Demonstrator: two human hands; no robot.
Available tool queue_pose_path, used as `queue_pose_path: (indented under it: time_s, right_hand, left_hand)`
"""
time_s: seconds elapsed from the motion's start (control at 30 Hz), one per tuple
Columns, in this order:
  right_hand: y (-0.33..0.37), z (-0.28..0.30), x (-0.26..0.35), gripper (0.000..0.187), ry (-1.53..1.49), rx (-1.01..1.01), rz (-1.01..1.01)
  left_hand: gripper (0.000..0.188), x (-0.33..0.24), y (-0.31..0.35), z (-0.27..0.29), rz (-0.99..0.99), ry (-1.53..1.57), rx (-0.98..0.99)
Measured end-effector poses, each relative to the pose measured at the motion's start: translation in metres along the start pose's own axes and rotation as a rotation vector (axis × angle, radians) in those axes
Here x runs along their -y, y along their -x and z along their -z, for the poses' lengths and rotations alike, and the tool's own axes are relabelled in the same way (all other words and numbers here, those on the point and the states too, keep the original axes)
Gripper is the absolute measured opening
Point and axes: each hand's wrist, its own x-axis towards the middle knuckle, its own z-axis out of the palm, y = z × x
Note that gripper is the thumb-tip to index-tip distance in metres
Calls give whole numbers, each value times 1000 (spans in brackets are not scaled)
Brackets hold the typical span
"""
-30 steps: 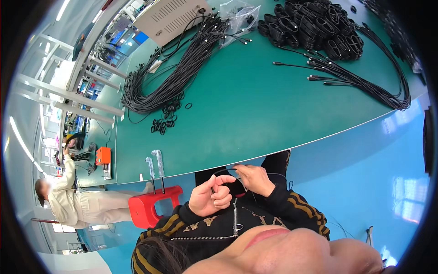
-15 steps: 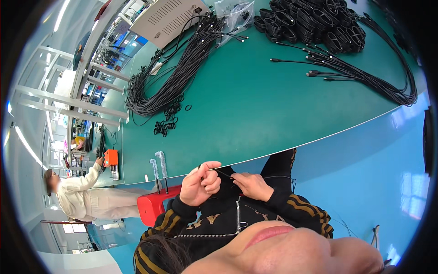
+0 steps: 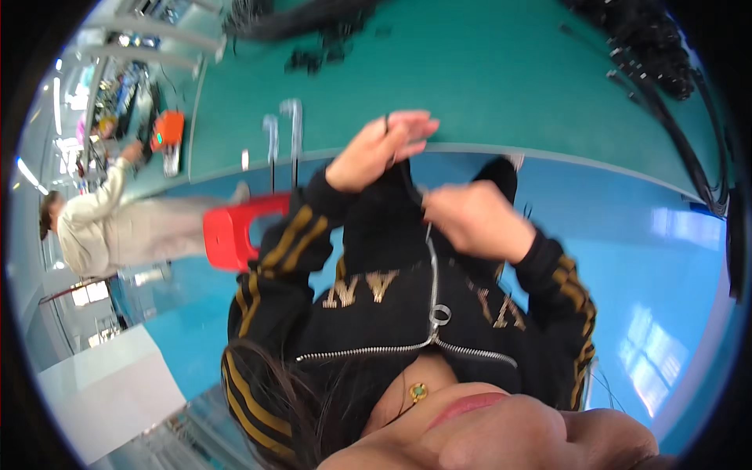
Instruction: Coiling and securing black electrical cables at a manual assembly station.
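Surface: by near edge, right grip pinches cable, left grip unclenched. Cable likely light, pliable; hold mid-length.

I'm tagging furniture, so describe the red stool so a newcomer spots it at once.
Find the big green table and follow its near edge left. Just below it, between a co-worker's pale trousers and the wearer's gold-striped black left sleeve, is the red stool. Its solid, bright red sets it apart from both.
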Motion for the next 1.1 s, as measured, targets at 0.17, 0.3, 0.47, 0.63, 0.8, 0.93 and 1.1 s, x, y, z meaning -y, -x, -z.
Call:
queue_pose_path:
  time_s: [0.17, 0.3, 0.47, 0.63, 0.8, 0.93, 1.1]
  right_hand:
    - [-43, 17, 6, 7, 111, -190, 121]
    - [-79, 12, 13, 8, 122, -201, 58]
    - [-101, -2, 9, 8, 26, -159, -22]
    - [-106, -14, -3, 7, -39, -241, -57]
    - [-74, -9, 17, 9, 127, -186, -52]
    - [-49, -31, 39, 12, 305, 75, -4]
    - [-41, -31, 51, 15, 296, 92, -30]
  left_hand:
    - [50, 10, 26, 18, 69, 148, 205]
    - [63, 7, 45, 23, 72, 350, 322]
    - [68, 13, 53, 29, 36, 483, 461]
    - [66, 29, 50, 39, -26, 654, 447]
    - [59, 41, 44, 52, -163, 711, -361]
    - [49, 23, 51, 86, -347, 1347, 246]
    - [52, 25, 46, 61, -316, 516, -274]
